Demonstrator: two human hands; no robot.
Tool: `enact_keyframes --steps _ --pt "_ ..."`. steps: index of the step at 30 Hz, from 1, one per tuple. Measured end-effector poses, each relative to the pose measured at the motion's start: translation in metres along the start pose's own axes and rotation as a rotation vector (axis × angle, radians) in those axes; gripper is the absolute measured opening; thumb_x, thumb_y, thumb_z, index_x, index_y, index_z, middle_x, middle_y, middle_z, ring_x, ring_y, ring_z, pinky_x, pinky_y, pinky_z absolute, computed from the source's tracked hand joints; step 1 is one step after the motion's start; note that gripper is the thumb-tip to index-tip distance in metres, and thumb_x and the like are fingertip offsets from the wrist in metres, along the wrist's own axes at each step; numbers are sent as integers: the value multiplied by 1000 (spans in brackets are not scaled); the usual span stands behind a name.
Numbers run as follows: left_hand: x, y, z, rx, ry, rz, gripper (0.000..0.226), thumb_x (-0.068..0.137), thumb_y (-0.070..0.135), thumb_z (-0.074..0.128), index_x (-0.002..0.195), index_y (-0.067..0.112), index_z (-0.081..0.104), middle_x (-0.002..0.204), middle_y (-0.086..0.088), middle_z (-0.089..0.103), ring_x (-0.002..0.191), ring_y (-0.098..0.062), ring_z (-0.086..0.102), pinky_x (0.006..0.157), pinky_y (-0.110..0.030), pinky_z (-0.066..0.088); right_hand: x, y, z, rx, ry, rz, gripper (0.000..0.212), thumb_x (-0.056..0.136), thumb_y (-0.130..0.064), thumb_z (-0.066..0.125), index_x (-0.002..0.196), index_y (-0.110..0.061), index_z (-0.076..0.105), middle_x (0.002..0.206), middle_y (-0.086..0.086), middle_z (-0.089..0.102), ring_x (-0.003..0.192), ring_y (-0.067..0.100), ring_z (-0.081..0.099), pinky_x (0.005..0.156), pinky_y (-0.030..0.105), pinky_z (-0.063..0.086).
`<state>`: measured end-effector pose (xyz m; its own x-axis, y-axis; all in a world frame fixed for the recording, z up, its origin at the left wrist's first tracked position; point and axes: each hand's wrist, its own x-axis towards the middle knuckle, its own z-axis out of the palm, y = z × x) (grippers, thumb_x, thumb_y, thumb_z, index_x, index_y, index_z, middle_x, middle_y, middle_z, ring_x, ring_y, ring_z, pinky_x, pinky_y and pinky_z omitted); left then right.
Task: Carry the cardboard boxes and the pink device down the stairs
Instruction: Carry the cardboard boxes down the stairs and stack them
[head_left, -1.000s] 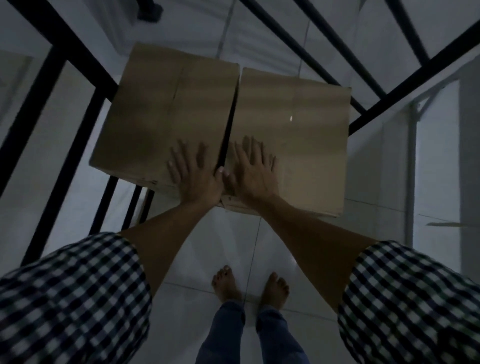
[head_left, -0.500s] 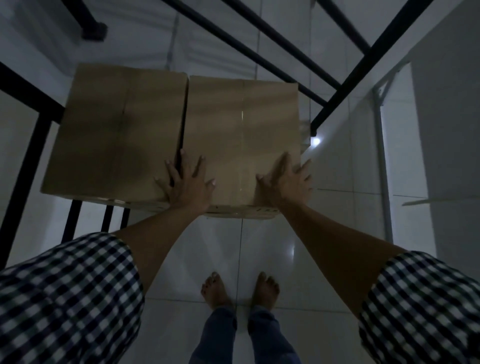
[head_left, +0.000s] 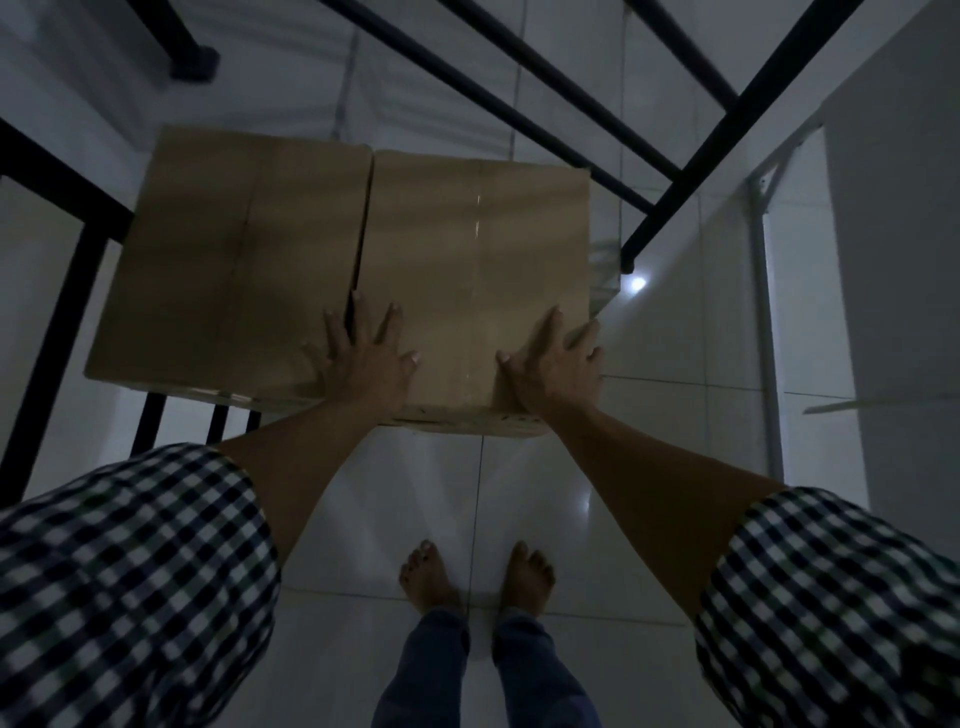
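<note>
Two brown cardboard boxes stand side by side in front of me, the left box (head_left: 228, 260) and the right box (head_left: 478, 249), tops closed. My left hand (head_left: 363, 353) lies flat with spread fingers over the seam between them, near their front edge. My right hand (head_left: 556, 358) rests with straight fingers on the right box's near right corner, fingertips at its right edge. No pink device is visible.
A black metal railing (head_left: 57, 291) runs behind and left of the boxes, and another black rail (head_left: 691, 156) slants at the upper right. White tiled floor (head_left: 467, 509) lies under my bare feet (head_left: 478, 577). A white wall stands at the right.
My right hand has slid from beside the left hand at the seam out to the right box's near right corner. The left hand stays on the seam. My view has shifted.
</note>
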<state>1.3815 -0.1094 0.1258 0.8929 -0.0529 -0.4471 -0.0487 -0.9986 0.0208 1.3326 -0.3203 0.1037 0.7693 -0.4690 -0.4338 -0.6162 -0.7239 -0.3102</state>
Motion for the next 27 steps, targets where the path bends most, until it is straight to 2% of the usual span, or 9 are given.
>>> enact_keyframes --steps 4,11,14,18,23,27 --pt "-20 21 -19 21 93 114 71 97 64 34 157 35 11 167 -8 -6 151 -40 -9 116 -68 1 -11 11 -35 -130 34 -90 102 83 -83 43 159 -29 2 166 19 -9 151 43 -2 114 68 10" --pt "-64 89 -54 101 117 352 77 94 70 26 158 33 3 166 -12 -12 150 -42 -10 117 -64 -6 -64 56 -113 -125 160 7 98 87 -81 35 160 -28 -2 166 16 -15 152 38 -5 117 64 9" --pt "-95 130 -68 137 112 490 76 96 68 26 159 33 0 165 -11 -17 150 -38 -17 116 -62 -13 -105 86 -138 -71 225 111 96 89 -79 36 160 -28 -4 166 15 -14 152 37 -4 116 64 8" --pt "-157 181 -77 179 113 728 75 97 66 26 158 33 -3 164 -9 -22 150 -35 -21 117 -60 -13 -172 133 -154 47 331 303 95 89 -79 37 160 -29 -3 166 13 -15 153 34 -5 117 63 4" --pt "-254 228 -69 333 97 1048 74 98 67 18 158 32 -7 163 -10 -22 150 -37 -18 118 -59 -9 -285 187 -146 133 482 595 97 87 -81 35 160 -29 -3 166 12 -16 153 34 -7 117 63 7" --pt "-344 245 -46 418 92 1308 75 97 66 22 158 32 -5 165 -9 -17 151 -37 -12 118 -60 -5 -395 226 -125 232 574 866 96 87 -81 34 159 -31 -6 167 11 -13 153 32 -5 117 63 8"
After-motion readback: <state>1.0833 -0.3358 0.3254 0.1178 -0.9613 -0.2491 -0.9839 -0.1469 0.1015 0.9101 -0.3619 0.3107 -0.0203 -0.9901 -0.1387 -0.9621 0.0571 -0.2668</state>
